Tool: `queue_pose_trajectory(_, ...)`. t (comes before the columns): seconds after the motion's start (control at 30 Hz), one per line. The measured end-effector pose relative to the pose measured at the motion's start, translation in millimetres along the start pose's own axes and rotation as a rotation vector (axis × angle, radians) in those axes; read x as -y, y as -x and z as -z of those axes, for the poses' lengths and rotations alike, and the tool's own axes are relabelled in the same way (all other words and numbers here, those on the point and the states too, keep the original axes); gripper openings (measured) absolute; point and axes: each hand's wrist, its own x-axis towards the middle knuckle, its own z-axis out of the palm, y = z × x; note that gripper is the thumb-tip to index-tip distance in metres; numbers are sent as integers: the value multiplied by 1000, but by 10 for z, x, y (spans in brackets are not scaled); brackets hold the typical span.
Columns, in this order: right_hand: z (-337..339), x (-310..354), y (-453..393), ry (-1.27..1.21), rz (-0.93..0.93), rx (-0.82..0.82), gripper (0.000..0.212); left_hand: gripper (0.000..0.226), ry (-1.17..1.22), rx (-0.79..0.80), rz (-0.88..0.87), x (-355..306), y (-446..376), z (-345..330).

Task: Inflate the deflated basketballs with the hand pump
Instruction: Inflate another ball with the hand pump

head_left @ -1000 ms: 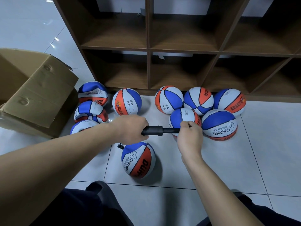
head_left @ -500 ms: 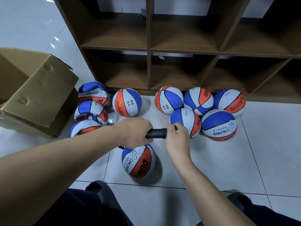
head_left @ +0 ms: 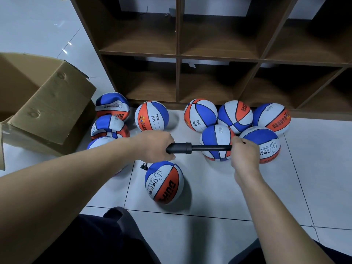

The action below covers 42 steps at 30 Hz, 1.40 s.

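Left hand (head_left: 154, 145) grips the pump (head_left: 182, 148) barrel; right hand (head_left: 244, 155) holds its extended handle, above the basketball (head_left: 164, 182) on the floor (head_left: 209, 191).

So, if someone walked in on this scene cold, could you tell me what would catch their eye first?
Probably the black hand pump stretched between the left hand, which grips its barrel, and the right hand, which grips its handle end, at the centre. Next, the red, white and blue basketballs on the floor tiles before the wooden shelf unit, one ball lying just below the pump. An open cardboard box sits at left.
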Motion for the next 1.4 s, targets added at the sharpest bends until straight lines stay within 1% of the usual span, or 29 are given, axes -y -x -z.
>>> queue_pose_trajectory(0.13,53,36,-17,-59,3,-45,46,32,-5,-4,-22,-34,-9,-8)
queue_pose_trajectory(0.23,-26,5,31,-34,40,-92,48,30,-51,-23,-29,-47,-20,-21)
queue_pose_trajectory(0.3,-95,-32,85,-20,60,-123,44,31,-69,-38,-28,-43,-14,-34)
queue_pose_trajectory(0.37,-169,-60,132,-9,86,-128,33,33,-68,-43,-30,-48,-6,-43)
queue_pose_trajectory(0.47,-272,-95,177,4,102,-109,29,31,-62,-46,-32,-55,-2,-43)
queue_pose_trajectory(0.6,-381,-122,242,53,109,-74,32,32,-76,-57,-30,-73,-9,-39)
queue_pose_trajectory(0.93,-575,-181,455,133,176,112,29,27,-67,-44,-63,-111,-28,-66)
queue_pose_trajectory(1.07,-605,-172,492,142,202,148,32,27,-57,-48,-74,-109,-48,-70)
queue_pose_trajectory(1.4,-537,-166,355,137,151,212,31,30,-17,-44,-70,-81,-71,-66)
